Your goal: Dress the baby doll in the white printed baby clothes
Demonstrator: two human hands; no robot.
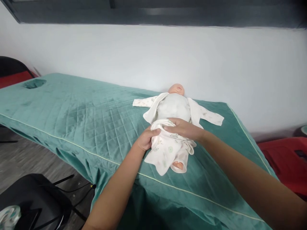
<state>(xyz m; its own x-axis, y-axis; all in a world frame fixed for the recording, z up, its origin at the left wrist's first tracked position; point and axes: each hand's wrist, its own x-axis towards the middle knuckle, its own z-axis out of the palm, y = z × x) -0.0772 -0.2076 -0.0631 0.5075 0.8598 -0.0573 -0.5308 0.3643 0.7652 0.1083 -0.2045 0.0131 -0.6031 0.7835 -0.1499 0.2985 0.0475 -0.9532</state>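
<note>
A baby doll [176, 89] lies on its back on a green quilted bed cover [107, 118], its head toward the wall. Its white printed jacket [153, 110] is spread open with the sleeves out to both sides, over a pale torso [174, 107]. White printed baby pants [165, 150] are bunched about its legs, and one foot [177, 165] shows at a leg opening. My left hand [149, 136] is closed on the left edge of the pants, thumb on top. My right hand [183, 127] pinches their gathered upper edge; some fingertips are hidden in the fabric.
A white wall [107, 54] runs along the bed's far side. The bed has a face hole [35, 83] at its far left. A black chair [35, 198] with a patterned cloth item on it stands at lower left. Something red [285, 159] stands at right.
</note>
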